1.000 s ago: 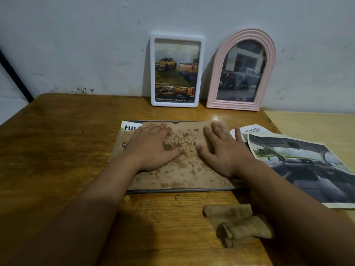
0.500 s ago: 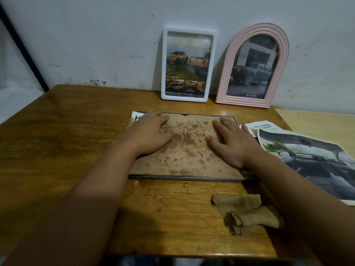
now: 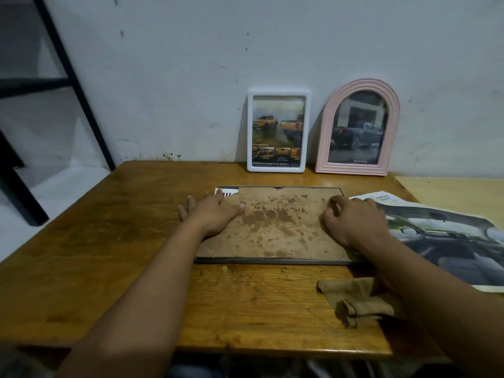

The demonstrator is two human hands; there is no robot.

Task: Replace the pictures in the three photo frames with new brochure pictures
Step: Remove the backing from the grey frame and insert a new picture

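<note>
Large dark-edged frame (image 3: 275,260) lies face down at centre of the picture on the wooden table (image 3: 109,241), its stained brown backing board (image 3: 275,227) facing up. My left hand (image 3: 211,215) rests flat on the board's left side, fingers straight and spread wide, the outer ones reaching past the frame's left edge onto the table. My right hand (image 3: 351,222) sits at the board's right side with fingers curled down, tips pressing at the right edge; I cannot tell whether they pinch anything there. A strip of white brochure picture (image 3: 226,192) with dark lettering shows at the frame's upper left corner, under the board. Against the wall, upper centre: white rectangular frame (image 3: 278,92) standing upright, holding a picture of yellow pickups. Just right of it, apart, a pink arched frame (image 3: 362,87) holding a picture of a dark pickup. At the right edge of the picture, a loose brochure sheet (image 3: 450,241) showing a car interior lies flat, partly under my right forearm. Lower right of centre, a crumpled brown cloth (image 3: 354,298) on the table, near the frame's bottom edge but not touching it.
</note>
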